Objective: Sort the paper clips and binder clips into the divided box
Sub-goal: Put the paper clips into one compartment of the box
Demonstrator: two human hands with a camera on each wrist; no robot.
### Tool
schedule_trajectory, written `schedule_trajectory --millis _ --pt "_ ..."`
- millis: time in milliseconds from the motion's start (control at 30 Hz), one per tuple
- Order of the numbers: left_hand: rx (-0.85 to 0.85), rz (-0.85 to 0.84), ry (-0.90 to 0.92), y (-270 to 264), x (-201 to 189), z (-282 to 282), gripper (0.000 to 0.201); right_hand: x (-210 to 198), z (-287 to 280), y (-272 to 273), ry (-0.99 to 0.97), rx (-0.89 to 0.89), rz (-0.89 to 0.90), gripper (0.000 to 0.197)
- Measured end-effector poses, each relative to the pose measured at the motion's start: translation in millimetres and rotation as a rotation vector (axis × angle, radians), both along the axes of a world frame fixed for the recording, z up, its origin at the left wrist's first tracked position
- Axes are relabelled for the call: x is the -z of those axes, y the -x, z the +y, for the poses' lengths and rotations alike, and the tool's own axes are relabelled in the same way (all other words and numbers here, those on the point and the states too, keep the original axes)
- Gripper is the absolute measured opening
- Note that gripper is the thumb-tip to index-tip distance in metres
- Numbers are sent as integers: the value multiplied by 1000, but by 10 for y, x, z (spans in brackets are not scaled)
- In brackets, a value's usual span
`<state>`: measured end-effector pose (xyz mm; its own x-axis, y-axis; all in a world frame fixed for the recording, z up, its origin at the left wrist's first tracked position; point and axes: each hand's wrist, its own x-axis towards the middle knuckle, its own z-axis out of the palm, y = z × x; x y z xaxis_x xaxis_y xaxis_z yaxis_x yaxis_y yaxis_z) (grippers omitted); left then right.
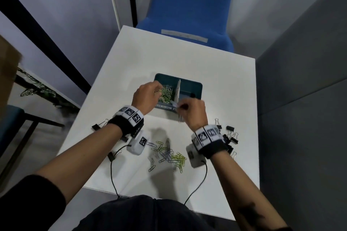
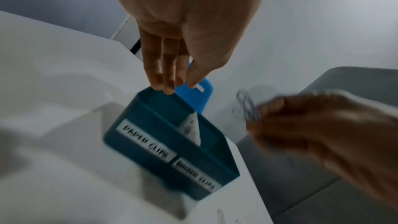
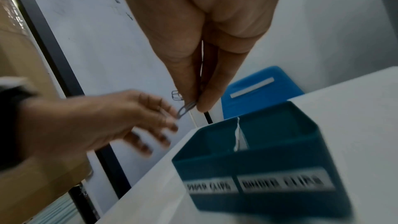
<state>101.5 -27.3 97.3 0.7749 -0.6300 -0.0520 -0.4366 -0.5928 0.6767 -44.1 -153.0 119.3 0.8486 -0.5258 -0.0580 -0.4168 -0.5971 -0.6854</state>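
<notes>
head: teal divided box (image 1: 195, 85) mid-table, paper clips heaped in its 9 o'clock compartment. left hand (image 1: 145, 97) over that compartment, fingers loosely extended, apparently empty. right hand (image 1: 193, 112) at the near wall, pinching a paper clip (image 1: 173, 102). loose paper clips (image 1: 169, 154) at 6 o'clock — binder clips (image 1: 230, 136) at 4 o'clock.

left wrist: straight fingers (image 2: 160, 67) above the box rim.

right wrist: thumb and forefinger nipping the clip — blurred.

Left hand (image 1: 145, 97) open, right hand (image 1: 193, 112) pinching.
</notes>
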Motion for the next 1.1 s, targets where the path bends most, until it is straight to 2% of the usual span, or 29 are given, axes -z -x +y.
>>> schedule_trajectory --millis 133,233,267,333,433,533,600,700,833,900,967,1033,1100 --pt "32 48 -113 298 331 367 16 -100 -141 -540 18 46 17 11" --pt "199 100 -363 604 601 642 28 -44 -145 -654 20 12 83 30" --pt "258 121 -473 710 692 732 34 -17 -111 -617 64 -12 85 29" --pt "319 138 -607 906 846 894 39 106 1 -440 127 -60 44 16" --pt "332 119 -583 1141 995 1021 45 534 205 16 104 -134 111 12" --pt "392 65 -520 1318 1051 1042 50 1022 376 482 73 -215 357 29" --pt "448 15 -501 1405 1064 1054 54 1217 481 681 63 -296 458 46" --pt "523 -34 -493 1496 1053 1040 55 1325 656 847 137 -374 429 59" --pt "572 4 -436 1480 999 1066 47 1359 840 986 210 -501 348 46" --pt "555 21 -408 1439 1013 1149 48 1295 833 1085 217 -445 280 40" --pt "505 44 -408 1390 1032 1247 56 1260 752 1241 171 -278 242 40" --pt "475 95 -437 1343 1039 1336 75 1236 665 1440 81 -134 290 45" --pt "480 136 -473 1303 1051 1386 93 1226 622 1606 16 -128 370 51"
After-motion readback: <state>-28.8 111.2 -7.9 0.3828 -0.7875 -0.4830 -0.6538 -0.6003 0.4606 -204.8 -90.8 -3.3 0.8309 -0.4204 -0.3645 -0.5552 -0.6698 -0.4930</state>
